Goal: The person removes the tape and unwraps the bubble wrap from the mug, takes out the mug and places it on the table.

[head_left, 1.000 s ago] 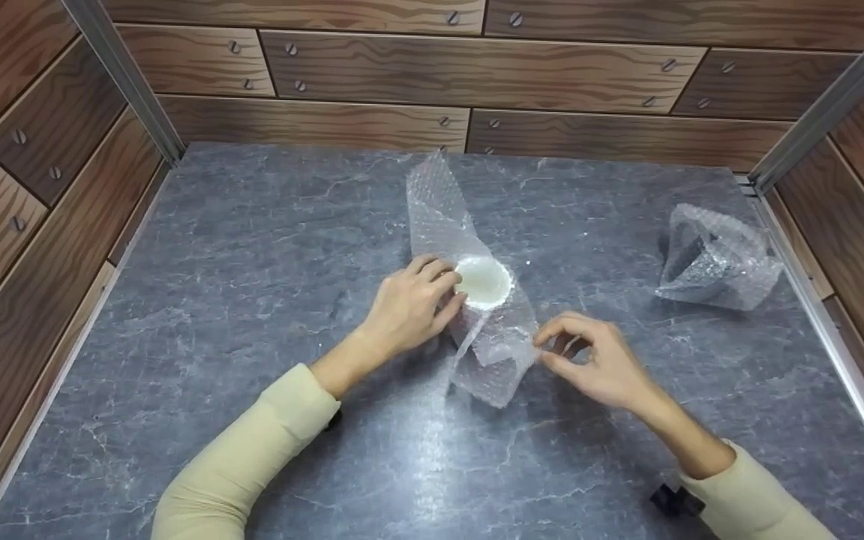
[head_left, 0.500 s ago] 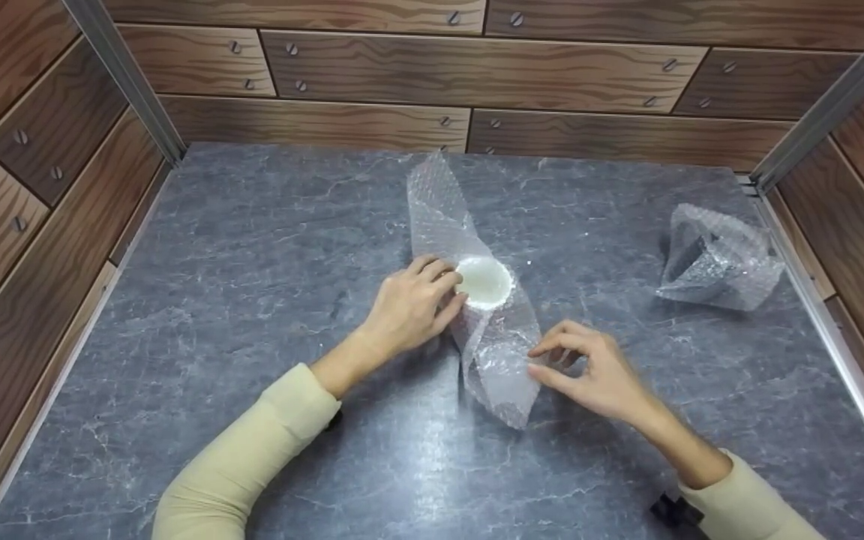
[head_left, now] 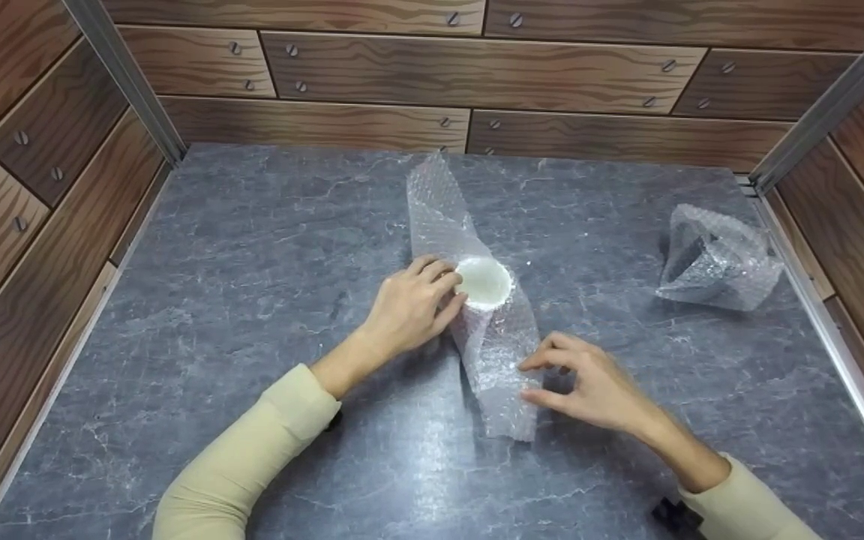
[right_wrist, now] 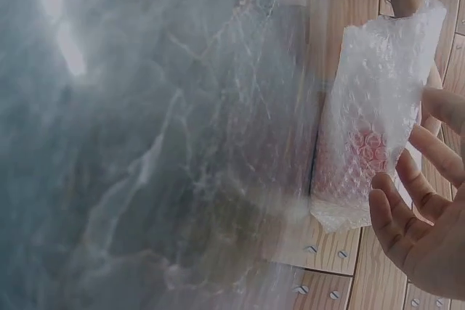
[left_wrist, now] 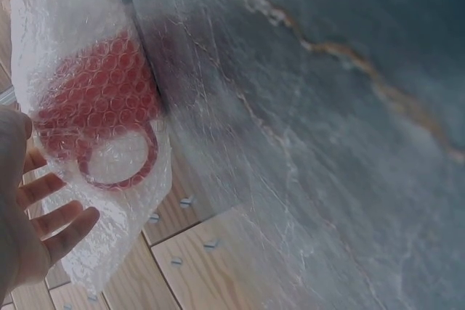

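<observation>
In the head view a mug [head_left: 484, 283], wrapped in a strip of bubble wrap [head_left: 441, 217], stands mid-table with its round whitish end up. Its red side and ring handle [left_wrist: 149, 154] show through the plastic in the left wrist view. My left hand [head_left: 411, 304] rests at the mug's left edge, fingers and thumb touching it without closing round it. Beside the strip's near flap, my right hand [head_left: 589, 382] has thumb and fingers spread, fingertips at or just over the plastic. Whether those tips press on it is hard to tell. The wrap blurs the mug's outline.
A crumpled, folded piece of bubble wrap [head_left: 724, 259] lies at the right by the metal side rail [head_left: 837, 345]. Wood-patterned walls [head_left: 372, 67] enclose the grey marbled table [head_left: 252, 225] at the back and sides.
The wrap's near flap, earlier lifted at its corner by my right hand, has unfolded towards me and lies flatter. My right hand has released it and moved slightly nearer. My left hand stays put.
</observation>
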Demonstrator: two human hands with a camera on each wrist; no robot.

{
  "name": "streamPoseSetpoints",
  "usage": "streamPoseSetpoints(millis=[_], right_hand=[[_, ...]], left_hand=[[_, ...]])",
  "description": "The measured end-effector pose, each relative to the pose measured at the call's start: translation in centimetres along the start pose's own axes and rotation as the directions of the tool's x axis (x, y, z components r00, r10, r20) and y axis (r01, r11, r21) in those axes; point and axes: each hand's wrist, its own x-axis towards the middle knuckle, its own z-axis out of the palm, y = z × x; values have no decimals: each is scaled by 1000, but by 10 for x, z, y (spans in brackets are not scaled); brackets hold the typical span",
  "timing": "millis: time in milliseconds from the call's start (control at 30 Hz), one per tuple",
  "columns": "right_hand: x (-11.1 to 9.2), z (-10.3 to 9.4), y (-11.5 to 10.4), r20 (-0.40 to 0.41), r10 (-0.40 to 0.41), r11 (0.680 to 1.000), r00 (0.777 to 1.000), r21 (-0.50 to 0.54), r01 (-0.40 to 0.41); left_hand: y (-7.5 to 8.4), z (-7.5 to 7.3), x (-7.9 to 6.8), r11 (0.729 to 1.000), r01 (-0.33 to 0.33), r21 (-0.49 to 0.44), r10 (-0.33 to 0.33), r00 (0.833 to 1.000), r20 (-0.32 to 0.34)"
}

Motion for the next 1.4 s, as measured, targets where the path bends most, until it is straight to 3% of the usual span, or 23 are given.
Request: streamPoseSetpoints(millis=[433, 867, 1400], right_hand=[[-1, 3, 1, 78, -15, 982, 997, -185, 29], [0, 7, 6, 120, -46, 963, 992, -259, 76], [1, 8, 7, 134, -63, 956, 989, -278, 99]], left_hand=[[0, 0, 0, 1000, -1, -6, 1, 1000, 5], [0, -1, 0, 1000, 3, -22, -3, 1000, 5], [0, -1, 0, 1000, 10, -15, -10, 1000, 17]])
